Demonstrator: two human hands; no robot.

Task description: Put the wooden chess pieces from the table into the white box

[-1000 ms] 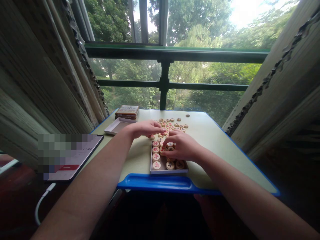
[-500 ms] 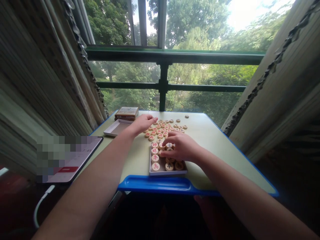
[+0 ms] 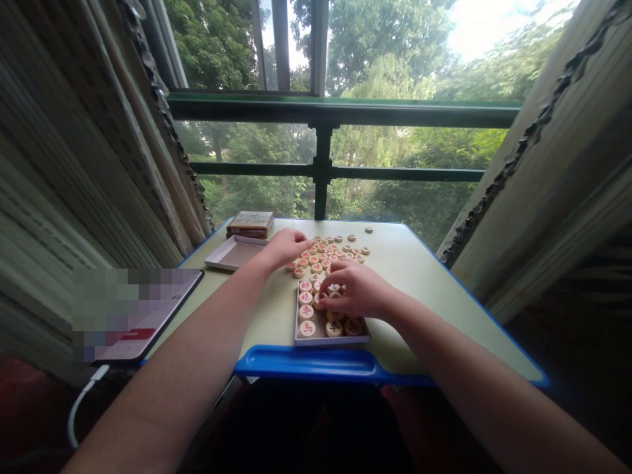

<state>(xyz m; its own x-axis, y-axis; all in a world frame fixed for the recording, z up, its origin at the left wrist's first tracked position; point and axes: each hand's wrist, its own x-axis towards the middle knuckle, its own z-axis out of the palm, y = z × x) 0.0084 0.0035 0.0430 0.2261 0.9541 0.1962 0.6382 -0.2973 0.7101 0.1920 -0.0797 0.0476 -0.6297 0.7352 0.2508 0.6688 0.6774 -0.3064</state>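
Observation:
Round wooden xiangqi pieces lie in a loose pile on the pale green table. Below them stands a shallow white box with rows of pieces carved in red and dark characters. My right hand curls over the pieces in the box, its fingers on them; whether it grips one is hidden. My left hand rests at the pile's upper left, fingertips close to the nearest pieces, with nothing visible in it.
A white box lid and a small printed box stand at the table's far left. A tablet with a white cable lies near the left edge. Blue edging runs along the table, with a window railing beyond.
My left hand has drawn back leftward from over the pile, uncovering more pieces. My right hand stays over the box, shifting only slightly.

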